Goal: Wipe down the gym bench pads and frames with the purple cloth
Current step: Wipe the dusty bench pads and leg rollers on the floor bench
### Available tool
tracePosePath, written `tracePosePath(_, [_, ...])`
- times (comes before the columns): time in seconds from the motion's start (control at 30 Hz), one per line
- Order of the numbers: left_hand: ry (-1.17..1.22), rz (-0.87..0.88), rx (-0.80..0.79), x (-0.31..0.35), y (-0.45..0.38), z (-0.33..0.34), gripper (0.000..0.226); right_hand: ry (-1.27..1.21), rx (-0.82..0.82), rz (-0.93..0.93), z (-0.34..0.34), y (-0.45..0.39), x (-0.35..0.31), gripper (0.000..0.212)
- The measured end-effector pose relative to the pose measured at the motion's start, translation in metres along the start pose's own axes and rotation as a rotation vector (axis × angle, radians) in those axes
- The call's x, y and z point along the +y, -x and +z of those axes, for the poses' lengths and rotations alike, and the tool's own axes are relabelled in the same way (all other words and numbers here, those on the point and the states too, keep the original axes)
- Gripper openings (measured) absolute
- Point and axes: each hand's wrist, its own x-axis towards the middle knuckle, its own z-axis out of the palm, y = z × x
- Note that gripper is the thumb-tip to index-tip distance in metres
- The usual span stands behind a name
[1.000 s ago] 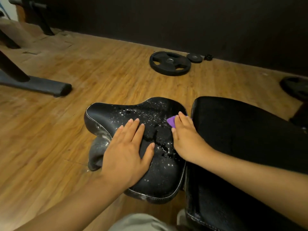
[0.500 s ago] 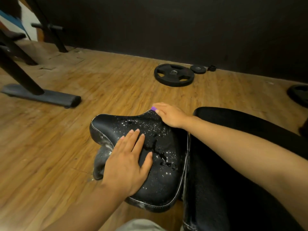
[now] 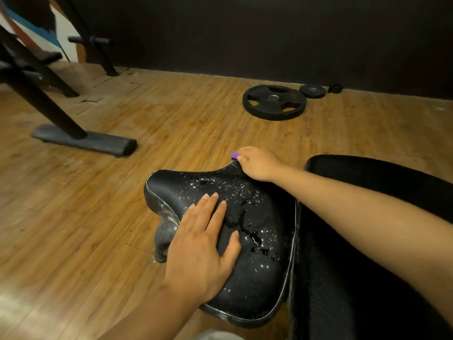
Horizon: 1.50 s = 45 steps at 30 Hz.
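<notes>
A black seat pad (image 3: 255, 244) with white stitching lies in front of me, wet with droplets and small puddles. My left hand (image 3: 201, 246) rests flat on its near left part, fingers straight. My right hand (image 3: 257, 163) is at the pad's far edge, curled over the purple cloth (image 3: 234, 155); only a small corner of the cloth shows past my fingers. A larger black back pad (image 3: 367, 278) runs along the right of the seat, under my right forearm.
On the wooden floor beyond lie a large black weight plate (image 3: 274, 102), a small plate (image 3: 312, 91) and a collar by the dark wall. A black machine frame with a floor foot (image 3: 85, 141) stands at left.
My right hand slid the purple cloth from the middle right of the seat pad up to its far edge. My left hand stayed flat on the pad. The view tilted upward.
</notes>
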Motion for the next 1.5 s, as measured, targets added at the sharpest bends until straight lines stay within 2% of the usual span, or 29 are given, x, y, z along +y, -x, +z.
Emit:
tracePosePath(0.07, [0.013,-0.008,-0.004,0.0,0.0,-0.001,0.061,0.069,-0.06,0.066,0.001,-0.021,-0.02,0.035])
tracePosePath(0.1, [0.016,-0.009,-0.005,0.0,0.0,-0.001,0.061,0.089,-0.071,0.042,0.002,-0.021,-0.029,0.033])
tracePosePath(0.27, [0.063,-0.013,0.01,-0.001,0.0,0.0,0.061,-0.121,-0.016,-0.407,0.014,0.044,-0.037,0.041])
tracePosePath(0.33, [0.083,-0.013,0.019,-0.001,0.0,0.001,0.062,-0.133,-0.017,-0.49,0.009,0.05,-0.017,0.04])
tracePosePath(0.4, [0.089,-0.013,0.026,-0.002,0.001,0.001,0.062,-0.069,0.007,-0.366,0.002,0.035,0.006,0.038])
tracePosePath(0.5, [0.096,-0.02,0.028,0.0,0.001,-0.001,0.062,-0.062,0.017,0.035,-0.009,0.009,0.02,0.033])
tracePosePath(0.57, [0.104,-0.03,0.032,0.0,0.001,-0.002,0.063,-0.054,0.044,0.152,-0.008,0.0,0.019,0.036])
tracePosePath(0.6, [0.107,-0.03,0.034,0.0,0.001,-0.002,0.063,-0.05,0.041,0.165,-0.005,-0.001,0.021,0.035])
tracePosePath(0.7, [0.12,-0.03,0.039,0.0,0.001,-0.002,0.063,-0.004,0.052,0.042,0.002,0.026,0.022,0.044])
tracePosePath(0.9, [0.104,-0.01,0.049,-0.003,0.0,0.001,0.065,0.09,-0.004,-0.067,0.013,0.171,-0.03,0.064])
tracePosePath(1.0, [0.107,-0.013,0.052,-0.004,0.001,0.001,0.067,0.158,0.016,-0.105,0.024,0.202,-0.038,0.064])
tracePosePath(1.13, [0.105,0.001,0.051,-0.005,0.001,0.001,0.067,0.025,0.158,0.03,0.021,0.145,-0.018,0.047])
tracePosePath(1.2, [0.106,0.002,0.05,-0.005,0.001,0.001,0.067,-0.022,0.209,0.225,0.013,0.11,-0.014,0.04])
tracePosePath(1.3, [0.105,-0.003,0.051,-0.004,0.001,0.0,0.07,-0.031,0.205,0.471,0.016,0.084,-0.016,0.047])
tracePosePath(1.4, [0.099,-0.004,0.053,-0.005,0.001,-0.001,0.073,-0.015,0.239,0.437,0.029,0.117,-0.031,0.058])
tracePosePath(1.5, [0.106,-0.003,0.051,-0.006,0.001,0.001,0.074,-0.055,0.132,0.265,0.039,0.2,-0.065,0.063])
